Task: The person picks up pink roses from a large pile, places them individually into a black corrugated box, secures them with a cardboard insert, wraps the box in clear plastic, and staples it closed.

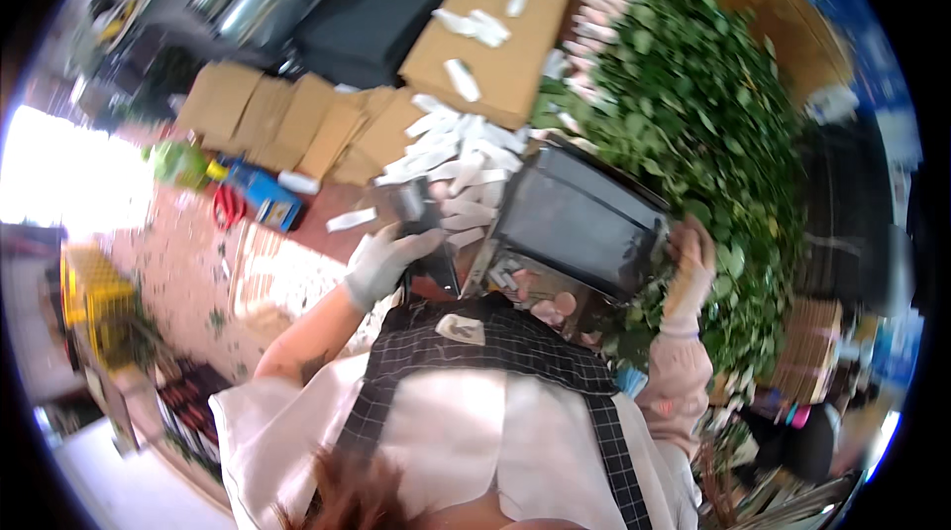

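Observation:
My left hand, in a grey glove, is closed around a dark flat object held upright in front of my checked apron. Just right of it stands a dark grey metal box, tilted, with small pieces below its lower edge. My right hand, coming out of a pink sleeve, rests at the box's right corner, against a big heap of green leafy stems. Blur hides whether its fingers grip the box, the stems or nothing.
Several white wrappers lie piled behind the box. Farther back are a large cardboard box and flat cardboard sheets. On the floor at left are a blue carton, red scissors and a yellow crate. Pink buds edge the leaves.

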Available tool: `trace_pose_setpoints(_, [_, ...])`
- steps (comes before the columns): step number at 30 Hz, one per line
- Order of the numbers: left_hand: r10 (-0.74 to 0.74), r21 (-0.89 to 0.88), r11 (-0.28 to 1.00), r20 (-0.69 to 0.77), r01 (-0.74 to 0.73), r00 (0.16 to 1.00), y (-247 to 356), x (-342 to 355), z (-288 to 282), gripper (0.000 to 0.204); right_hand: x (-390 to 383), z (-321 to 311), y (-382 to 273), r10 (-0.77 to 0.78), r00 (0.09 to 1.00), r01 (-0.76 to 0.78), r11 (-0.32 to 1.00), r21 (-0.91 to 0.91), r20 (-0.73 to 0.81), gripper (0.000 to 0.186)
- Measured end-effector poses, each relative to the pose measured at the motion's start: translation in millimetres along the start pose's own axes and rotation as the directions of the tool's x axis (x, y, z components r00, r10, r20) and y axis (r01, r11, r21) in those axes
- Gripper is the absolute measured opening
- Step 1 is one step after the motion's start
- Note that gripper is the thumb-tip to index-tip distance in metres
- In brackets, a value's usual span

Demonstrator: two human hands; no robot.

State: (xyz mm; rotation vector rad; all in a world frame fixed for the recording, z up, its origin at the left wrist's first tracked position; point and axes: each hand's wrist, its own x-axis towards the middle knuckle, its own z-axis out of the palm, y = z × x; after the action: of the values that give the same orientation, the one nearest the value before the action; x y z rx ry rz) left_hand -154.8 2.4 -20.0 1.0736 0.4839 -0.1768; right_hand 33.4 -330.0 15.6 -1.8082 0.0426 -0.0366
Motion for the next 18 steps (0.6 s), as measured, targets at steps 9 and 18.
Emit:
trace_pose_setpoints(9, [0.121,0.592,0.806,-0.174,0.006,0.977,-52,63,-20,0.046,-99,147,-64,-0.083,0.505,-0.11,0.981,0.16,0.859,0.024])
trace_pose_setpoints(18, [0.763,0.996,-0.041,-0.021,0.08,0.646,-127,-17,-144,0.025,-158,319,2,-0.136,0.263,-0.26,0.944,0.205,0.955,0.027])
